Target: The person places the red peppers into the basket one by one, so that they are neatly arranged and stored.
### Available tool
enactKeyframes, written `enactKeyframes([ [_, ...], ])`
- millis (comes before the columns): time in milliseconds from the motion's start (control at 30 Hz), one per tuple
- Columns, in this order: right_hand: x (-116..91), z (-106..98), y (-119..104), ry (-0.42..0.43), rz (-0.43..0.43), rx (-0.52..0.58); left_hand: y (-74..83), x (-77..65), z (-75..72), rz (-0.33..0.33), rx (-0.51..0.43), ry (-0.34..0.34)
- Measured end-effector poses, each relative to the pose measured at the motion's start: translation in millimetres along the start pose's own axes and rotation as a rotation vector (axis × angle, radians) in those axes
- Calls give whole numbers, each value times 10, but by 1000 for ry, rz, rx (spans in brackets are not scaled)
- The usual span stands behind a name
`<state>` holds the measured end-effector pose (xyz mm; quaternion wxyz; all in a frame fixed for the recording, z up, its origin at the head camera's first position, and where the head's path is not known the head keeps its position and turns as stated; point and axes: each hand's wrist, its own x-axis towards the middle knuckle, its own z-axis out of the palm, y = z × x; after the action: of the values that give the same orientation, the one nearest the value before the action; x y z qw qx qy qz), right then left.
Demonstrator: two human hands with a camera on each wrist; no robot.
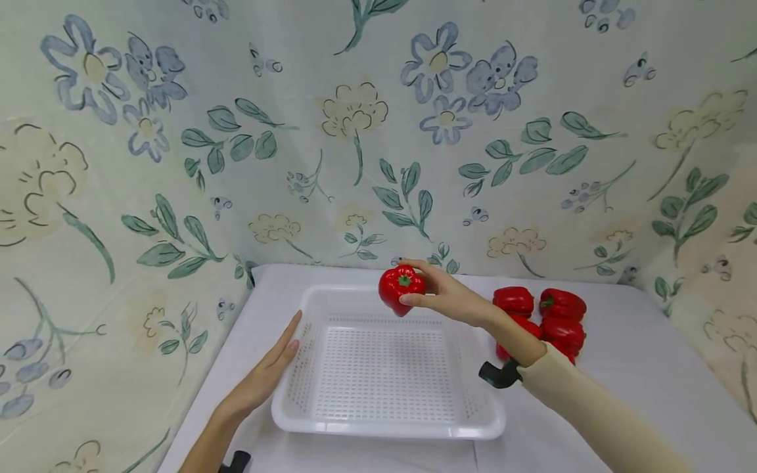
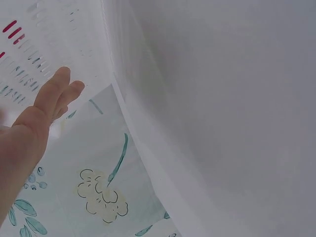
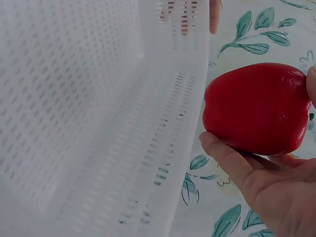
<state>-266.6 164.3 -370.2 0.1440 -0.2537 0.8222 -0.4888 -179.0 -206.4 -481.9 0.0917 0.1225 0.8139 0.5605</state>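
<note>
A red bell pepper (image 1: 397,286) with a green stem is gripped by my right hand (image 1: 440,293), thumb on one side and fingers on the other. It hangs over the far rim of a white perforated plastic basket (image 1: 387,430). In the right wrist view the pepper (image 3: 256,108) shows its smooth side, with the fingers around it, beside the basket wall (image 3: 163,123). My left hand (image 1: 269,368) rests its straight fingers against the basket's left side. The left wrist view shows that hand (image 2: 44,113) with extended fingers by the slotted wall (image 2: 54,44).
Several more red bell peppers (image 1: 562,334) lie in a cluster right of the basket, partly behind my right forearm. A white cloth covers the table (image 1: 639,381). A floral curtain (image 1: 331,164) hangs behind and at the left.
</note>
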Motion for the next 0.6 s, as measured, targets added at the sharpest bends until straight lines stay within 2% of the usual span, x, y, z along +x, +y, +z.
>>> enactKeyframes([
  [167,197,229,-4,-109,16,25,-16,23,0,18,-9,-10],
  [367,431,507,18,-236,42,97,-9,20,-13,9,-7,-7],
  [600,638,774,35,-293,51,70,8,9,-10,-5,8,0],
])
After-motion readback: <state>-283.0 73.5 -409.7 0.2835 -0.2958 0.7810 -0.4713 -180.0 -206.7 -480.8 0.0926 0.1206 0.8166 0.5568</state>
